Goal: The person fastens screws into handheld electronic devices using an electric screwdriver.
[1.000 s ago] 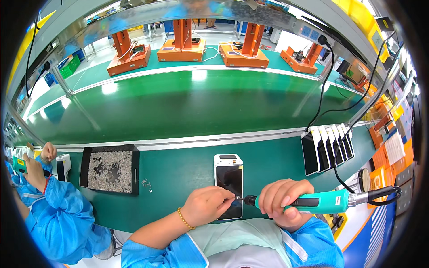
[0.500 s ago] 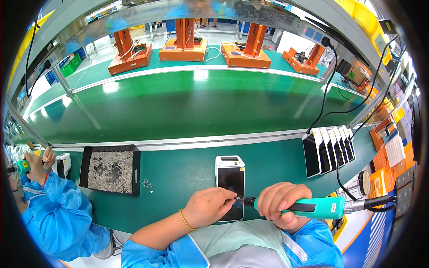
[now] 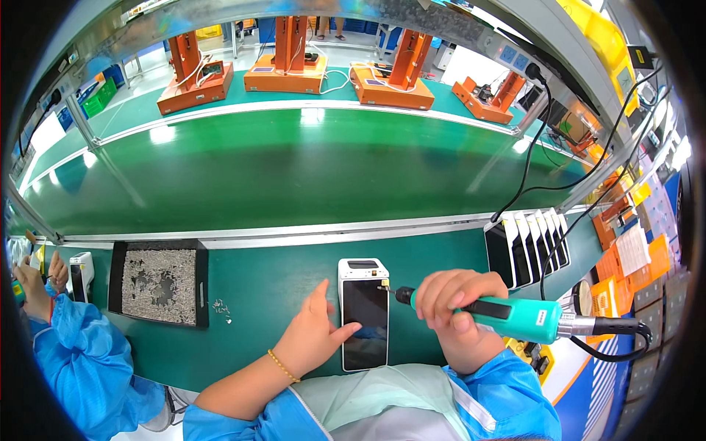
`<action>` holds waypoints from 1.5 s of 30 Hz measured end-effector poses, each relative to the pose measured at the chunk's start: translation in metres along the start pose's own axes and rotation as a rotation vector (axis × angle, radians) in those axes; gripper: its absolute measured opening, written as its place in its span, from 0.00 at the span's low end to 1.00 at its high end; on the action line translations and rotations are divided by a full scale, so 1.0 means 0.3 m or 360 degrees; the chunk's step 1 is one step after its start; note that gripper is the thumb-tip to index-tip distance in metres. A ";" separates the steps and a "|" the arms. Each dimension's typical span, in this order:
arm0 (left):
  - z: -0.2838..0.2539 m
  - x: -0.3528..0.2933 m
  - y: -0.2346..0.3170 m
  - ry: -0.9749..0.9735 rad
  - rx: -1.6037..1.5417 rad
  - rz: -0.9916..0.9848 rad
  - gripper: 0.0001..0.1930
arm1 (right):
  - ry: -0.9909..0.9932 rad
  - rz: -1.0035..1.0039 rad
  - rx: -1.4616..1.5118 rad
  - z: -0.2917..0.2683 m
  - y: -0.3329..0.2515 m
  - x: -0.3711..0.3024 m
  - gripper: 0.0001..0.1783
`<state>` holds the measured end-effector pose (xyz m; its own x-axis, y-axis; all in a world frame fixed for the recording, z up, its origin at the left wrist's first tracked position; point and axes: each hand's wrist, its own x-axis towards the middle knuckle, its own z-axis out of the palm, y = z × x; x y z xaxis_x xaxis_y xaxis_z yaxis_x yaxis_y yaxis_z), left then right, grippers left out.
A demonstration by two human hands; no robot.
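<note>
Touchscreen terminal [image 3: 365, 323]: landmark for these notes. Lay face up on the matte green surface [image 3: 265, 283], its thicker head end away from the wearer. White shell, rounded corners, flat glossy black screen. Probably set there for easy reach of both hands.
Left hand [image 3: 312, 334]: at the terminal's left edge; thumb and index finger spread apart, nothing seen pinched. Thumb tip over the screen; could not tell if it touched.
Right hand [image 3: 457, 303]: just right of the terminal, fingers wrapped round an electric screwdriver [image 3: 526, 317]; full grip likely chosen to steady the long, smooth teal barrel.
Bit [image 3: 390, 289]: thin, dark, slanted toward the yellow sticker [image 3: 384, 284] near the terminal's upper right corner. Contact unclear.
Cable [image 3: 614, 328]: black, left the tool's rear well right of the terminal, so it hung clear of the screen.
Black tray [image 3: 202, 287]: left of the terminal; low walls, presumably to contain the grainy grey metal pieces [image 3: 165, 261], likely screws.
Loose bits of metal [image 3: 222, 307]: between tray and terminal.
Device row [image 3: 498, 253]: beyond and right of the terminal; white slabs, black faces, leaned in parallel, perhaps to save room.
</note>
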<state>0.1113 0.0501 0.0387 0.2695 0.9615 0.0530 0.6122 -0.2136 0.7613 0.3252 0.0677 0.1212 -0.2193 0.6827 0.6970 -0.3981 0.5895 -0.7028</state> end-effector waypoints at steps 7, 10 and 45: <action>0.034 -0.008 0.026 -0.0653 -0.0825 -0.0598 0.47 | 0.0028 -0.0100 -0.0257 -0.046 0.079 0.025 0.12; 0.047 -0.016 0.032 -0.0631 -0.0987 -0.0638 0.49 | 0.0032 -0.0086 -0.0224 -0.056 0.097 0.020 0.12; 0.070 0.045 -0.061 0.0215 -0.0058 0.0436 0.38 | 0.0002 0.0126 -0.0203 -0.044 0.108 0.029 0.13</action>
<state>0.1194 0.0632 0.0121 0.3183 0.8838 0.3430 0.5027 -0.4641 0.7293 0.3222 0.0984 0.1024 -0.2444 0.7299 0.6384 -0.2630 0.5838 -0.7681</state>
